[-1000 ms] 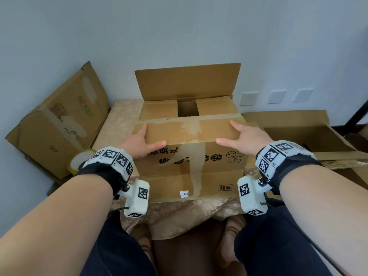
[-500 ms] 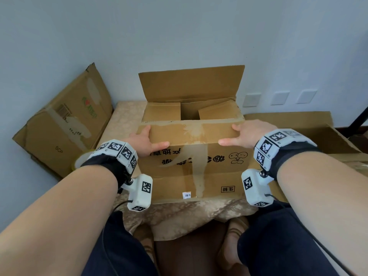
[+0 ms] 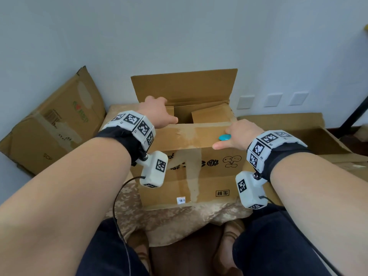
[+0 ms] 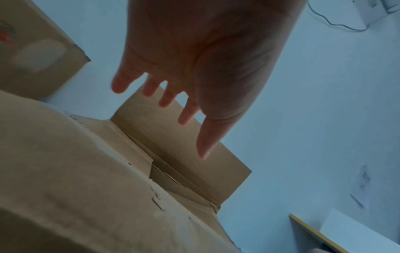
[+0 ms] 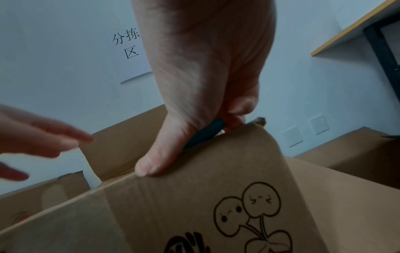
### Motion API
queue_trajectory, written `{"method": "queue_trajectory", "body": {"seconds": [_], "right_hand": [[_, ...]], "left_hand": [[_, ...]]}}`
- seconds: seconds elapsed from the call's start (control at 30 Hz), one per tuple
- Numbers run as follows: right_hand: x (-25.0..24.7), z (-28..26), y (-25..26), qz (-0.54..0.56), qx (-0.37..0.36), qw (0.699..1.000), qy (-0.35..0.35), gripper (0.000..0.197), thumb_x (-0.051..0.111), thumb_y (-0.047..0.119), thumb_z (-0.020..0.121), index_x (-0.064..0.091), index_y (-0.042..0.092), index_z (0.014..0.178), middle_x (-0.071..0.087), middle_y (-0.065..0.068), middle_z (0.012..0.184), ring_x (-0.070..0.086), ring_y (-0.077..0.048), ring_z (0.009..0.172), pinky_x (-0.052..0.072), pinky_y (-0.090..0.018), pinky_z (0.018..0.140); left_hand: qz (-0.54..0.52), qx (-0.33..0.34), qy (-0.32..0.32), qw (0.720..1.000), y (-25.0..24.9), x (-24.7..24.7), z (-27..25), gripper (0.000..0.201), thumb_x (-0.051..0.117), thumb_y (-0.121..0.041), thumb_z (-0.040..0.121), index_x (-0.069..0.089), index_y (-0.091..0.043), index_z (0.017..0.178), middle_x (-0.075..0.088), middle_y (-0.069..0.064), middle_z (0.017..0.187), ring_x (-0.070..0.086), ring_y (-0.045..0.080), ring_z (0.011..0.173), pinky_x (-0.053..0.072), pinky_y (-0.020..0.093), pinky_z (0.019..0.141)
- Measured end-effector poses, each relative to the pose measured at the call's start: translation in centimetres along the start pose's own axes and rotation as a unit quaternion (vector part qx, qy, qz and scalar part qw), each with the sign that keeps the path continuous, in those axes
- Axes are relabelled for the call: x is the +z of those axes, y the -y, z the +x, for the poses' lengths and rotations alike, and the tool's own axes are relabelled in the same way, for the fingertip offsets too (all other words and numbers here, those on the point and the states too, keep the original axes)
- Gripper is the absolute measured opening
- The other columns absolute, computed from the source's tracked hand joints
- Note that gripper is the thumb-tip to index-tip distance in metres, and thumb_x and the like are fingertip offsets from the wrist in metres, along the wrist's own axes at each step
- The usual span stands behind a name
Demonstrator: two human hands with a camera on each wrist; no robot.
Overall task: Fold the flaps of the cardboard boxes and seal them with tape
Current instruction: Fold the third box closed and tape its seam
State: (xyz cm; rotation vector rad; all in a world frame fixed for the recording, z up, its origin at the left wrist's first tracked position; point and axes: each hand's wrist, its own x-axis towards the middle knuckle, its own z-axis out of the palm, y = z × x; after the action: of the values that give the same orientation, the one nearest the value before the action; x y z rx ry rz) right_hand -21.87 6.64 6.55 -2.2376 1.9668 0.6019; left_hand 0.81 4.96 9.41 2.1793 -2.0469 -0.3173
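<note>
A brown cardboard box (image 3: 199, 172) with printed cartoon faces stands on a small cloth-covered table (image 3: 179, 218). Its near flap (image 3: 189, 136) lies folded down, the two side flaps slope inward, and the far flap (image 3: 185, 86) stands upright. My left hand (image 3: 159, 110) reaches over the box's left side toward the far flap (image 4: 173, 137), fingers straight and holding nothing (image 4: 194, 68). My right hand (image 3: 237, 134) rests on the near flap's right end, thumb on the front fold. It grips a small teal object (image 3: 224, 137) between thumb and curled fingers (image 5: 203, 135).
A taped cardboard box (image 3: 53, 124) leans against the wall at the left. Another open brown box (image 3: 298, 132) lies to the right of the table. Wall sockets (image 3: 274, 99) sit behind it. My knees are close under the table's front edge.
My left hand has lifted off the near flap and moved forward over the box opening toward the far flap. The right hand stays on the near flap, and the teal object now shows.
</note>
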Motion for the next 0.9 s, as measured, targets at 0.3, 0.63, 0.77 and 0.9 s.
{"method": "queue_trajectory", "body": {"seconds": [0.3, 0.63, 0.77, 0.9], "right_hand": [[-0.2, -0.4, -0.4, 0.047, -0.067, 0.997, -0.014, 0.076, 0.039, 0.070, 0.086, 0.053, 0.010, 0.131, 0.060, -0.010, 0.119, 0.049, -0.009, 0.061, 0.042, -0.016, 0.062], [-0.6, -0.4, -0.3, 0.049, -0.058, 0.997, -0.032, 0.058, 0.031, 0.051, 0.099, 0.051, 0.010, 0.134, 0.054, -0.012, 0.133, 0.043, -0.011, 0.059, 0.047, -0.029, 0.084], [-0.1, 0.2, -0.1, 0.054, -0.060, 0.996, -0.047, 0.052, 0.032, 0.047, 0.101, 0.052, 0.011, 0.133, 0.056, -0.012, 0.130, 0.056, -0.021, 0.086, 0.048, -0.032, 0.089], [0.5, 0.7, -0.2, 0.073, -0.059, 0.993, -0.064, 0.050, 0.033, 0.045, 0.100, 0.058, 0.011, 0.126, 0.061, -0.011, 0.122, 0.056, -0.027, 0.110, 0.046, -0.038, 0.095]], "left_hand": [[0.021, 0.036, -0.114, 0.993, -1.2, -2.2, 3.2, 0.082, 0.063, -0.029, 0.085, 0.015, -0.020, 0.150, 0.006, 0.005, 0.158, 0.004, 0.035, 0.144, 0.024, 0.051, 0.113], [0.068, 0.041, -0.080, 0.994, -1.4, -2.4, 3.9, 0.085, 0.061, -0.031, 0.086, 0.007, -0.023, 0.151, 0.007, 0.002, 0.158, -0.001, 0.032, 0.145, 0.023, 0.058, 0.111], [0.038, 0.021, -0.008, 0.999, -1.8, -2.5, 3.9, 0.087, 0.060, -0.033, 0.090, 0.001, -0.017, 0.152, 0.024, 0.011, 0.154, -0.001, 0.037, 0.145, 0.013, 0.053, 0.114], [0.043, 0.026, -0.060, 0.997, -1.7, -2.4, 4.4, 0.084, 0.061, -0.032, 0.087, 0.008, -0.022, 0.151, 0.003, 0.004, 0.159, -0.003, 0.033, 0.145, 0.021, 0.058, 0.112]]}}
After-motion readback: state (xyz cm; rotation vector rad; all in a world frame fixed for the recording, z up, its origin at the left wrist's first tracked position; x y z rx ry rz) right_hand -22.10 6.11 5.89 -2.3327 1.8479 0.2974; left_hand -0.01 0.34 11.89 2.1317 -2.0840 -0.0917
